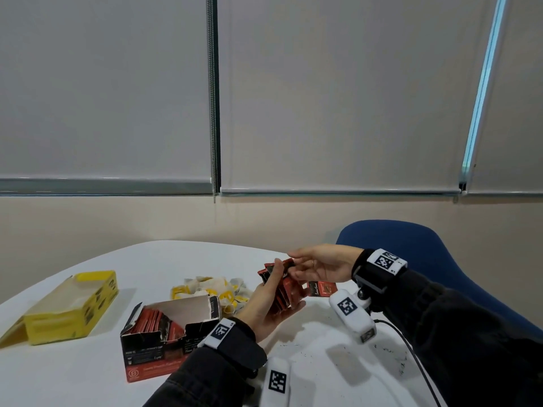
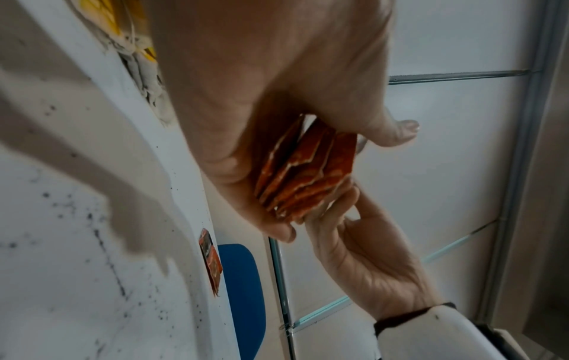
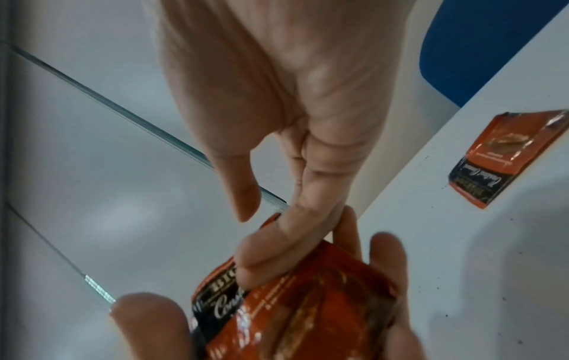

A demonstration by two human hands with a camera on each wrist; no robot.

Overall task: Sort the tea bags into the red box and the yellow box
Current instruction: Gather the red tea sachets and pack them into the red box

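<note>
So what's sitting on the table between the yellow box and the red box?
Nothing: in the head view, bare white table separates the yellow box from the red box.

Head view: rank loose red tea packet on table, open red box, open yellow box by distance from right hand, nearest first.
From the right hand:
1. Loose red tea packet, lying on the white table just below that hand.
2. Open red cardboard box, left of centre, partly filled with red packets.
3. Open yellow cardboard box, far left.

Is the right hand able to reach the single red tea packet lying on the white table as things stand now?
Probably yes. The single red tea packet lies uncovered on the white table, just below the right hand, but its fingers first must leave the stack of red packets in the left hand.
</note>
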